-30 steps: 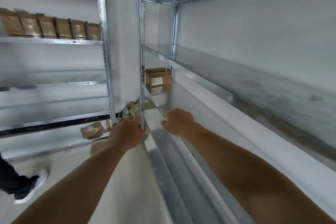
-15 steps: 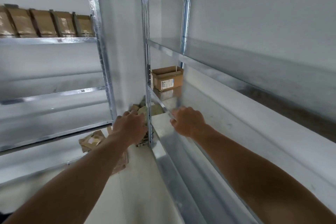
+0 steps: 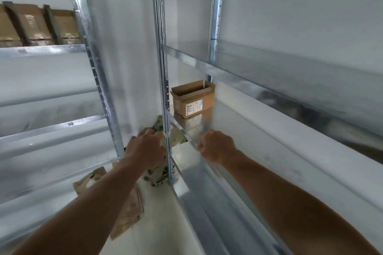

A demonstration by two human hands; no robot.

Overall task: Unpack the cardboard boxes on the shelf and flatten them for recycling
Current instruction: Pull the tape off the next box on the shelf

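A small brown cardboard box (image 3: 192, 99) with a white label stands on the metal shelf (image 3: 238, 130) of the right-hand rack, at its far left end. Its top flaps are open; what is inside is hidden. My left hand (image 3: 145, 149) reaches forward just left of the rack's front upright post (image 3: 163, 68), fingers loosely curled and holding nothing. My right hand (image 3: 217, 147) hovers at the shelf's front edge, short of the box, fingers loosely curled and empty.
Flattened cardboard pieces (image 3: 126, 209) and crumpled packing paper (image 3: 159, 174) lie on the floor in the corner between the racks. The left rack (image 3: 97, 80) carries brown packages (image 3: 41, 25) on an upper shelf. Another shelf (image 3: 228, 68) runs above the box.
The view has moved closer to the corner and the box looks larger. Both hands have advanced a little toward the box. The shoe at lower left has left the view.
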